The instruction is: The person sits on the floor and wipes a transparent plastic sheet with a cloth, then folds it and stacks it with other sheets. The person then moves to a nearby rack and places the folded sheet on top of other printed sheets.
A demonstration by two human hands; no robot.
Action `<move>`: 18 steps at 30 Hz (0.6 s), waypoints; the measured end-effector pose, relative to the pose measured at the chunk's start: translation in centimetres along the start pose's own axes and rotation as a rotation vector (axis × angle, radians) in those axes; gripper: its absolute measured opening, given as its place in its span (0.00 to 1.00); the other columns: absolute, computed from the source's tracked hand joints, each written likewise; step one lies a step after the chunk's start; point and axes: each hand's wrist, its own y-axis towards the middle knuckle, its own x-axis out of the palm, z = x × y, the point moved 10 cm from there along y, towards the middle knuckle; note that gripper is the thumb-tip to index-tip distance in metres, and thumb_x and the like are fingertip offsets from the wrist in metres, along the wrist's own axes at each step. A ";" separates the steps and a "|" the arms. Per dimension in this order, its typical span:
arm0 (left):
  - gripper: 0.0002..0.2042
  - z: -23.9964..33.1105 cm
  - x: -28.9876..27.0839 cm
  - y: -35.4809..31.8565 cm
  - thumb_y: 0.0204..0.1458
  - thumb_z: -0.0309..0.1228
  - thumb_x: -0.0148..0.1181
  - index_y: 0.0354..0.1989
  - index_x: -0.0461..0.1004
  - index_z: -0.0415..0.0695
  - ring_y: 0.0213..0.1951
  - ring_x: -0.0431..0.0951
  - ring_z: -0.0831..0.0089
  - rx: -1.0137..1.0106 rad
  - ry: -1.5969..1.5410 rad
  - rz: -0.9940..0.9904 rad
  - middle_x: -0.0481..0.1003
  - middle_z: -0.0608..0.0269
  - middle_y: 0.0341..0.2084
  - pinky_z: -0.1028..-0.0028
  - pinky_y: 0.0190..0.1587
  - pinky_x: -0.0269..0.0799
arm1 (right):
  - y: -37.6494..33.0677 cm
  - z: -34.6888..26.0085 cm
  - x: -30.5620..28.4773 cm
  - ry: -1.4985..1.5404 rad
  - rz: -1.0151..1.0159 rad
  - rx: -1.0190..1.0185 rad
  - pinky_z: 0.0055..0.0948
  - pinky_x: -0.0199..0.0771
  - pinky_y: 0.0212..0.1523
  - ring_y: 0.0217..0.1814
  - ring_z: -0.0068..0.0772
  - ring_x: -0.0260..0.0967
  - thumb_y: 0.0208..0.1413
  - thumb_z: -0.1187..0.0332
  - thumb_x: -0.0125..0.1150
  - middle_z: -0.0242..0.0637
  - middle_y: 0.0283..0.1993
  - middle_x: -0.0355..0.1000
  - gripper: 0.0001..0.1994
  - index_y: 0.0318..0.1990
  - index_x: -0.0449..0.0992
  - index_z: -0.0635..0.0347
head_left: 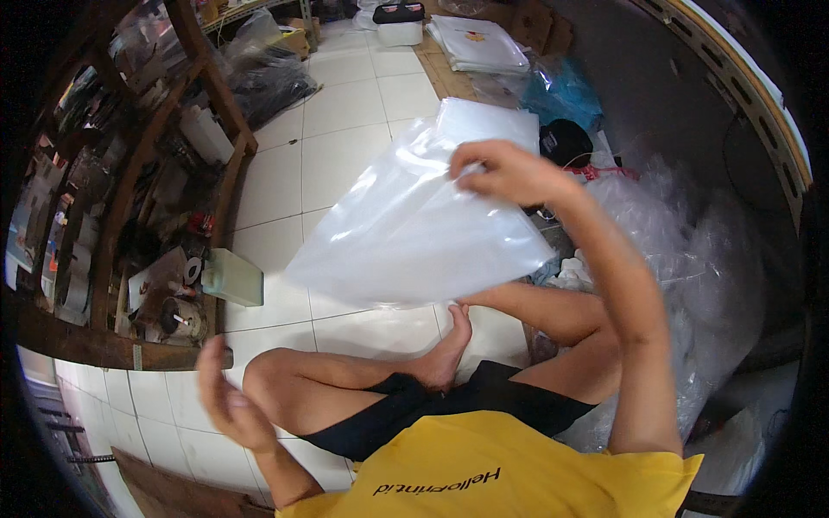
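A large translucent white plastic sheet (pixel 406 229) hangs spread out in front of my crossed legs. My right hand (pixel 509 177) grips its upper edge, fingers pinched around the film. Behind it lies a flat stack of similar clear plastic (pixel 488 121), partly covered by the sheet. I cannot tell whether the held piece is a single sheet or a bag. Off to the left, above my knee, my left hand (pixel 229 401) is raised with fingers apart and nothing in it, slightly blurred.
A wooden shelf rack (pixel 211 78) full of tools stands on the left, with a pale green jerrycan (pixel 233 278) beside it. Crumpled clear plastic (pixel 682 259) heaps up on the right. Farther off are a white package stack (pixel 477 43), dark plastic bags (pixel 263 86) and a black cap (pixel 565 142).
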 end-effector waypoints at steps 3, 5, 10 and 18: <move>0.19 -11.2 -9.1 -4.9 0.64 0.27 0.40 0.59 0.65 0.29 0.59 0.72 0.55 -0.349 0.031 0.361 0.70 0.44 0.58 0.58 0.66 0.64 | -1.5 5.8 -4.7 0.161 0.044 0.320 0.21 0.71 0.41 0.37 0.17 0.68 0.58 0.71 0.59 0.26 0.39 0.75 0.08 0.43 0.79 0.61; 0.18 -19.7 -9.7 -11.9 0.66 0.29 0.42 0.60 0.66 0.32 0.61 0.70 0.57 -0.739 0.128 0.354 0.70 0.45 0.58 0.61 0.67 0.63 | -2.7 6.9 -8.1 0.023 0.132 0.349 0.22 0.70 0.38 0.35 0.17 0.66 0.58 0.74 0.53 0.27 0.37 0.73 0.12 0.46 0.78 0.62; 0.25 -27.5 4.4 -29.5 0.66 0.41 0.45 0.67 0.60 0.37 0.68 0.60 0.58 -1.322 -0.095 0.053 0.61 0.44 0.65 0.58 0.70 0.54 | 2.7 8.4 -9.1 -0.199 0.124 0.263 0.22 0.70 0.40 0.35 0.17 0.65 0.65 0.72 0.50 0.27 0.36 0.70 0.11 0.48 0.77 0.61; 0.30 -23.4 28.8 -21.7 0.67 0.46 0.40 0.70 0.54 0.36 0.68 0.55 0.56 -1.678 -0.187 0.133 0.56 0.44 0.65 0.60 0.72 0.46 | 14.3 23.5 -14.2 -0.187 0.303 0.291 0.21 0.69 0.43 0.37 0.19 0.64 0.64 0.73 0.51 0.26 0.39 0.71 0.12 0.50 0.78 0.58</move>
